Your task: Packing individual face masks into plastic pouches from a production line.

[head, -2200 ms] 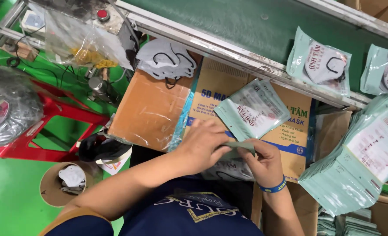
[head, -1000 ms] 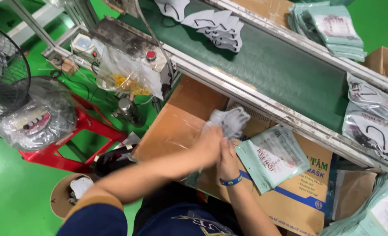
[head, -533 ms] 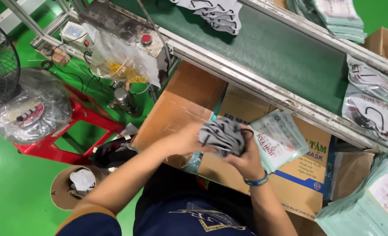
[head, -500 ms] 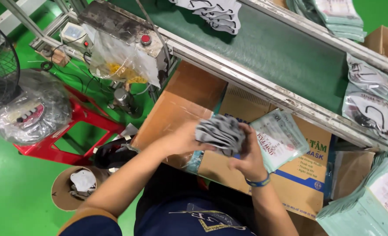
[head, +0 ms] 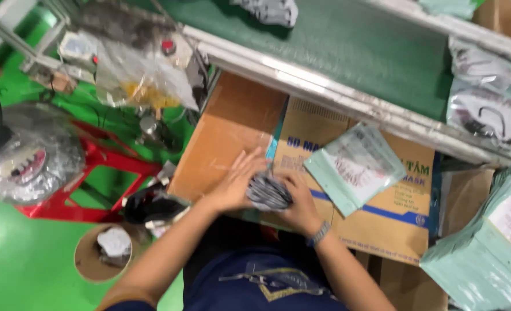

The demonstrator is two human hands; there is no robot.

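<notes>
While both hands press a grey stack of masks together over the cardboard box, I judge the bundle gathered but not yet bagged. My left hand cups it with fingers spread; my right hand curls round its other side. Just right of the box's middle lies a flat pale-green pouch with a clear window. Beyond the box runs the green belt, carrying filled pouches at its right end; a pouch pile sits at the box's right.

masks: grey cloth | box: matt cardboard | pouch: glossy plastic | belt: matt green
</notes>
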